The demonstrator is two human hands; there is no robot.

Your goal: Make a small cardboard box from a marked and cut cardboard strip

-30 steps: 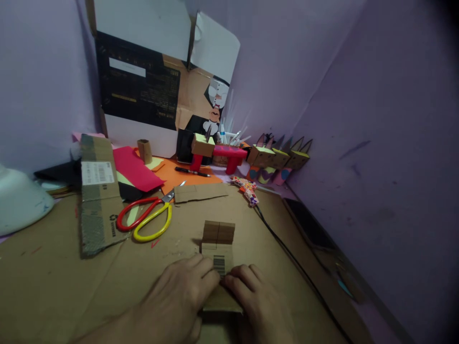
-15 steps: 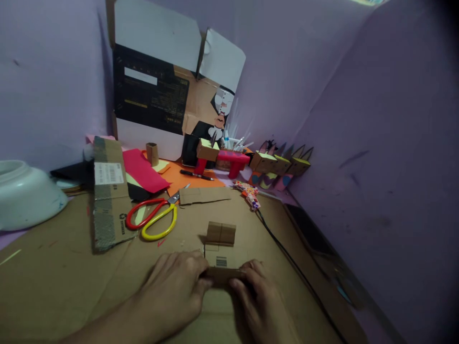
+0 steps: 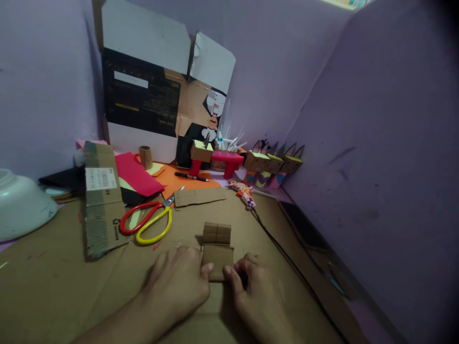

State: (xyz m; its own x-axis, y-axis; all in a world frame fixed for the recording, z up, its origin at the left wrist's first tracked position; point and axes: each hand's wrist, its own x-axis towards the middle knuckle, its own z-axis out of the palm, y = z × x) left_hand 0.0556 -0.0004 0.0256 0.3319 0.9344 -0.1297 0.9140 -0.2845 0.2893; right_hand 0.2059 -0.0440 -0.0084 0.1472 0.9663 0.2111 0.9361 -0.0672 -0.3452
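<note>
Fingers (image 3: 207, 270) of the left hand (image 3: 179, 279) and right hand (image 3: 257, 286) are set either side of the cardboard piece (image 3: 218, 260), whether pinched or pressed cannot be told; its barcode, visible moments earlier, is covered, the fold apparently closed. Its near edge is exposed between thumbs (image 3: 229, 274); open mat (image 3: 206, 329) is left nearer, scissors (image 3: 167, 203) beyond-left.

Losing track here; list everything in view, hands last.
Folded cardboard: one, brown, front
Scissors: one, red and yellow, left
Labelled cardboard: one, brown, left
Bowl: one, white, far left
Opened box: one, multicoloured, back
Papers: several, mixed colours, back
Cardboard tube: one, brown, back
Pen: one, black, back
Sticks: several, white, back
Eared figures: four, mixed colours, back
Corded tool: one, patterned, centre right
Offcut: one, brown, centre
Slab: one, dark, right
Other scraps: unclear, right
Left hand: one, bare, on folded cardboard
Right hand: one, bare, on folded cardboard
</note>
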